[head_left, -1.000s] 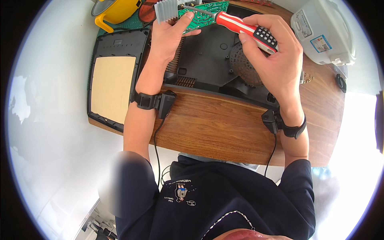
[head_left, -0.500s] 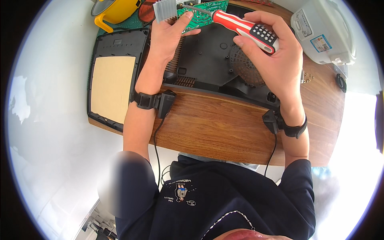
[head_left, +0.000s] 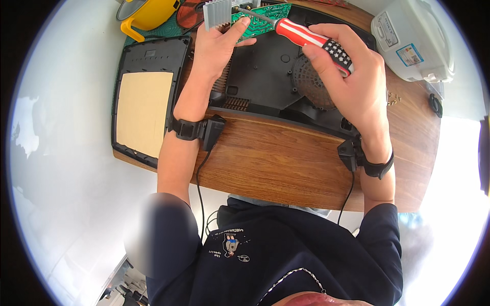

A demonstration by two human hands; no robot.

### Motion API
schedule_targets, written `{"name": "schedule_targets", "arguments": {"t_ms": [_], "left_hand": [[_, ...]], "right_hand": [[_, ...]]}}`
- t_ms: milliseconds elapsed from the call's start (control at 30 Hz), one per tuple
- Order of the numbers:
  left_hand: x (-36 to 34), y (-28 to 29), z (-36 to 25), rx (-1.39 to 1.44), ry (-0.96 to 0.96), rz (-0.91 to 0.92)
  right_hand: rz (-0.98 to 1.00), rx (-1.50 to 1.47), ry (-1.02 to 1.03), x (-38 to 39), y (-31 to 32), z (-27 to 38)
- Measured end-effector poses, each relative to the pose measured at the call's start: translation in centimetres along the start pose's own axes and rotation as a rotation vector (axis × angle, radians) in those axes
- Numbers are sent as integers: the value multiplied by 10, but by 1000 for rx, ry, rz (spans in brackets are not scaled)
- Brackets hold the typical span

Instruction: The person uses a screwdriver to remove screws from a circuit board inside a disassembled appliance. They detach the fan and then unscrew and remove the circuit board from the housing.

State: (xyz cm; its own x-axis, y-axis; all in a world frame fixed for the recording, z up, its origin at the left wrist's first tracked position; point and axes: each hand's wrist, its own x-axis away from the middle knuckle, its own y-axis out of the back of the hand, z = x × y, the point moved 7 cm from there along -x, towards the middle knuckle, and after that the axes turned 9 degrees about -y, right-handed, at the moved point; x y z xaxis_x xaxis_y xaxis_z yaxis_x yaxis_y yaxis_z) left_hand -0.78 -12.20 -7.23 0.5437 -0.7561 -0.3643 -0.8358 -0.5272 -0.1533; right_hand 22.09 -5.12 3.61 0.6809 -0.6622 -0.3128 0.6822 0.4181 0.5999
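Small brassy screws (head_left: 393, 99) already lie loose on the counter (head_left: 280, 148); the green circuit board (head_left: 263, 21) looks free, held over the black casing (head_left: 263, 76), its finned heat sink (head_left: 218, 15) still attached. Your left hand (head_left: 213, 51) grips the board; your right hand (head_left: 354, 76) grips the screwdriver (head_left: 302, 34), though whether its tip is seated isn't clear.

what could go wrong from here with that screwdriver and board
The screwdriver, in the right hand, reaches across the green circuit board close to the left hand: a slip might scratch the board or jab that hand.

The left hand grips the board near the finned metal block, so pressure from the tool could twist it.

Small brass-coloured pieces lie loose beside the right wrist and might get knocked away.
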Motion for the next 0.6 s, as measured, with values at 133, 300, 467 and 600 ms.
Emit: {"name": "schedule_targets", "arguments": {"t_ms": [133,300,467,600], "left_hand": [[0,0,-1,-5,-6,2],[0,1,2,-7,6,28],[-1,1,1,37,-21,12],[-3,0,-3,39,-45,0]], "right_hand": [[-76,183,268,3,0,11],[-112,191,323,-1,3,23],[-72,-262,-12,-3,9,-11],[-135,-268,133,-2,7,-2]]}}
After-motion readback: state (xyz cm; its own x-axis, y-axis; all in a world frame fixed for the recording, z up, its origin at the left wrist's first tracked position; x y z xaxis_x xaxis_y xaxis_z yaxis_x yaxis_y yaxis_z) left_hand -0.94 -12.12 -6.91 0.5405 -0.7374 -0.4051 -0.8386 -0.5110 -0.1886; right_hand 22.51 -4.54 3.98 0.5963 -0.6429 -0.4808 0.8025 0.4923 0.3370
